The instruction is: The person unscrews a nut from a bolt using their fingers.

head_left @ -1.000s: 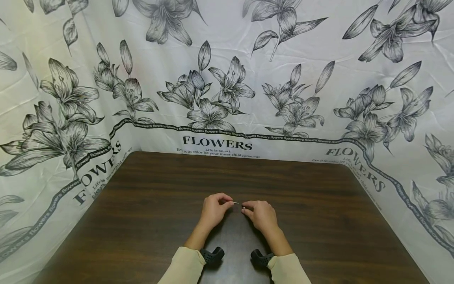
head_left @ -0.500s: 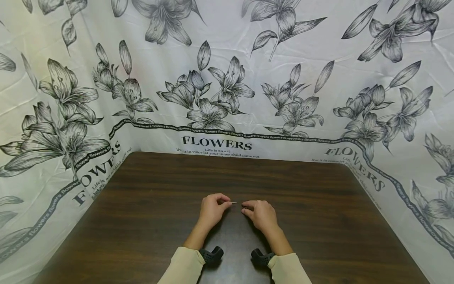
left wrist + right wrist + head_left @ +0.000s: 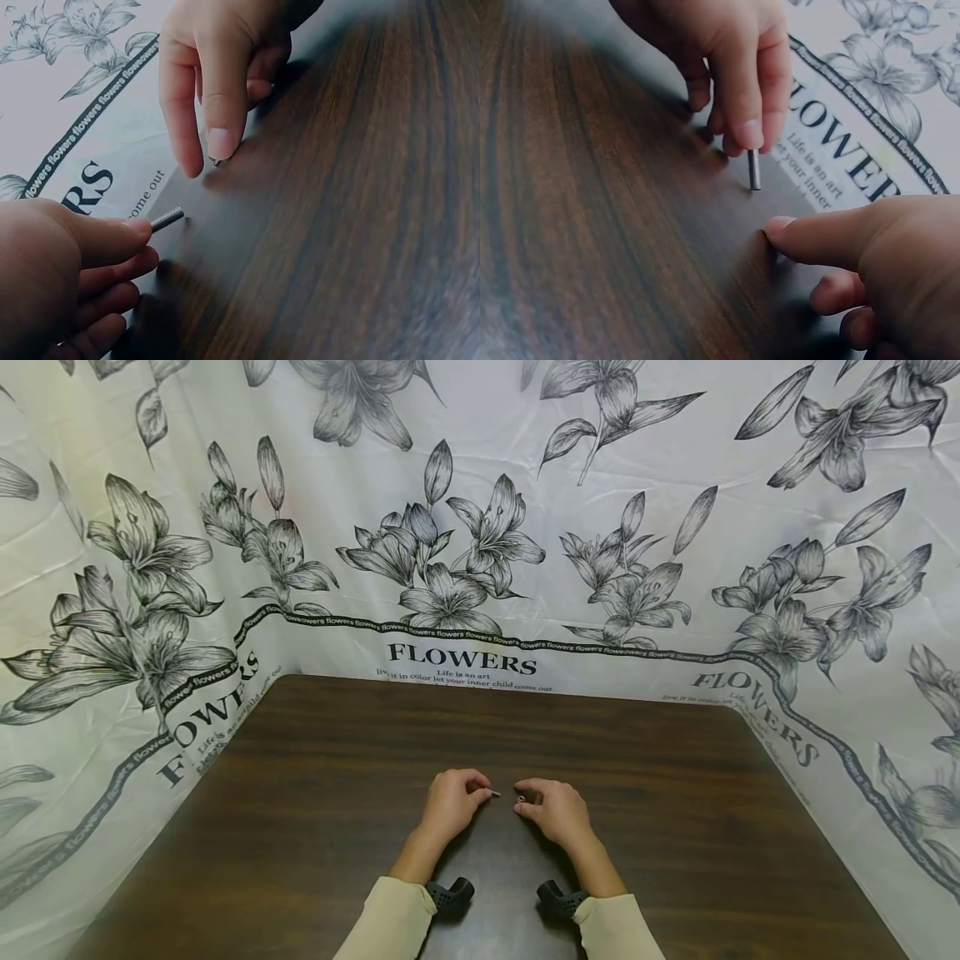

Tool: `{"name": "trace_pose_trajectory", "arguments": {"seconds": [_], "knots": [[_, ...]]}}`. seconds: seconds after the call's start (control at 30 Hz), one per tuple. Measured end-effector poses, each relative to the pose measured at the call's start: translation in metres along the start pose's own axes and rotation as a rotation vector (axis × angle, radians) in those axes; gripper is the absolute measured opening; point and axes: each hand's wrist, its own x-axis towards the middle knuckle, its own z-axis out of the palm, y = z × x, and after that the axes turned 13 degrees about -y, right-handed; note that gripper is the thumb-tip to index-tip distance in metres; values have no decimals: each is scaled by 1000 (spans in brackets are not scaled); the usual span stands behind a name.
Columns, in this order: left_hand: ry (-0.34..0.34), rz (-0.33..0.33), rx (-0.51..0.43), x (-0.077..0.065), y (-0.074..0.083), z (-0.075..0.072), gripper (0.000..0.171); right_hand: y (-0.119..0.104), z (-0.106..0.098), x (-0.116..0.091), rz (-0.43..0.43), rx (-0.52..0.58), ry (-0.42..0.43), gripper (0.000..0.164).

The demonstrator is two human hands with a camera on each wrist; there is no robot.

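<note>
My left hand [image 3: 447, 803] pinches a short threaded metal rod [image 3: 168, 219] between thumb and forefinger; its bare end points toward the right hand. The part under the fingers, with any head, is hidden. Across a small gap, my right hand [image 3: 555, 812] holds a tiny metal nut [image 3: 521, 799] at its fingertips, thumb and forefinger somewhat spread. In the left wrist view only a sliver of the nut [image 3: 216, 161] shows beside the thumb, and the right wrist view hides it. Rod and nut are apart, just above the dark table.
A dark wood-grain table [image 3: 360, 735] spreads around both hands. White cloth [image 3: 480, 560] printed with black flowers and lettering hangs behind it and along both sides. Dark wrist mounts [image 3: 452, 897] sit at the cuffs of the pale sleeves [image 3: 390, 917].
The right thumb and forefinger have spread a little, showing more of the nut. The rod's free end has tilted slightly toward me. The head view has shifted slightly.
</note>
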Motion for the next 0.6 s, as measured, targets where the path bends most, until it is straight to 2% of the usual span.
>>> {"name": "trace_pose_trajectory", "arguments": {"seconds": [0.27, 0.6], "knots": [[25, 59, 108, 2, -2, 2, 12, 1, -3, 0, 2, 27, -20, 34], [2, 45, 77, 0, -3, 1, 11, 1, -2, 1, -7, 56, -15, 37]]}}
